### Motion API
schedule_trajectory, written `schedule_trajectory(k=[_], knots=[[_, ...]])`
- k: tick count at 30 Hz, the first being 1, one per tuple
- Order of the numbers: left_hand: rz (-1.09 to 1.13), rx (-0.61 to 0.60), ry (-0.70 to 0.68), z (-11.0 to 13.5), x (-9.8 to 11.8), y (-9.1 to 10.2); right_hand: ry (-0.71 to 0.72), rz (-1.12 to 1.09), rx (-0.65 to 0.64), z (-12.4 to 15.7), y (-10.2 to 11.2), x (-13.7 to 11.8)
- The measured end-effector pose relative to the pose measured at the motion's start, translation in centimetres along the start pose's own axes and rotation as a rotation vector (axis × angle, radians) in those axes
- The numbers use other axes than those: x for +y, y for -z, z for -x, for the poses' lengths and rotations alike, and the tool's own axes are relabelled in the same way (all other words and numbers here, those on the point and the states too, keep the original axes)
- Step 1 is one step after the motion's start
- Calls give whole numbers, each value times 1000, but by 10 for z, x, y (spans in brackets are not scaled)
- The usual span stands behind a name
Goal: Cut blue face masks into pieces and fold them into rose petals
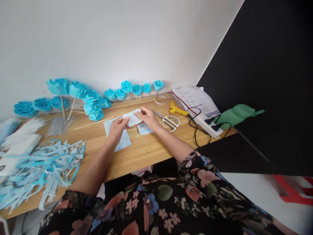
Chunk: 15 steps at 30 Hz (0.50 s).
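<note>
The pale piece [132, 118] is held just above the table [141, 153], pinched between both hands. The left hand [118, 126] closes thumb and fingers on its near edge. The right hand [148, 116] grips the far edge, fingers curled. Handling it well seems to call for a light, even pull so the edges line up uncreased. A light blue sheet [121, 139] lies under the left hand, a small stack [144, 129] below the right wrist, and scissors [169, 121] just beyond.

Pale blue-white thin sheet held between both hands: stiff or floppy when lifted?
Likely floppy: the pale blue-white thin sheet looks fabric-thin, and left hand and right hand each pinch an end. Probably very light; a push may crumple or slide it. Flat, so unlikely to roll.
</note>
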<state>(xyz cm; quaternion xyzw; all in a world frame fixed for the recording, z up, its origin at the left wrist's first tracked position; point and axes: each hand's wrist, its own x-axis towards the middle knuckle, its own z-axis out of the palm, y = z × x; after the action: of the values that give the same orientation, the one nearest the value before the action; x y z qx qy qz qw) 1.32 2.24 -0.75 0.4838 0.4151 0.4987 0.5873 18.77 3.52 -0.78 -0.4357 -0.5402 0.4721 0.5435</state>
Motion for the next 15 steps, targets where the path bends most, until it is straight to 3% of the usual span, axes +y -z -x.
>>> schedule_trajectory(k=[9, 15], knots=[[-92, 53, -57, -3, -1, 6, 67, 141, -55, 2, 3, -11], [-243, 0, -93, -2, -2, 7, 188, 288, -141, 2, 7, -13]])
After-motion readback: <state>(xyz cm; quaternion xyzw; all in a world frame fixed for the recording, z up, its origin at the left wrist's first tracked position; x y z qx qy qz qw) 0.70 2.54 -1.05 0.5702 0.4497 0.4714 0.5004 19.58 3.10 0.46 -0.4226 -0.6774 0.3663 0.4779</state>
